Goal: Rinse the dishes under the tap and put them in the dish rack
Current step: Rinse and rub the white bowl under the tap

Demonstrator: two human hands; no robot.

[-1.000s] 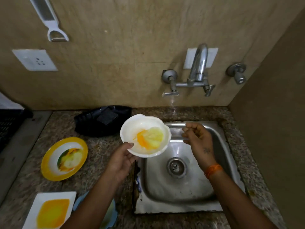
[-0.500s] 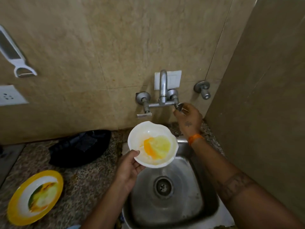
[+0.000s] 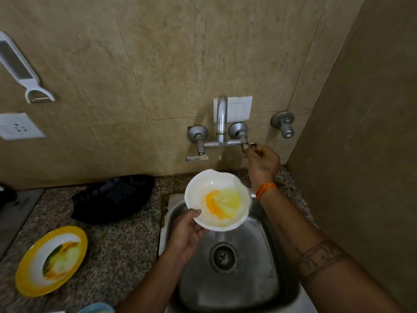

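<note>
My left hand (image 3: pixel 187 231) grips the near-left rim of a white bowl (image 3: pixel 217 198) smeared with yellow and orange residue, holding it above the back of the steel sink (image 3: pixel 266 263). Behind it on the wall is the tap (image 3: pixel 221 123), with a thin trickle of water falling from the spout toward the bowl. My right hand (image 3: pixel 262 161) is raised to the tap's right lever handle (image 3: pixel 248 146) and its fingers are curled round it.
A yellow-rimmed plate (image 3: pixel 50 259) with residue lies on the granite counter at left. A black cloth-like item (image 3: pixel 112 197) lies behind it. A blue dish edge (image 3: pixel 97 309) shows at the bottom. A side wall closes the right. A separate valve (image 3: pixel 285 123) sticks out of the wall.
My right hand rose from over the sink to the tap's right handle and took hold of it. A thin trickle of water now falls. The bowl stayed over the sink.
</note>
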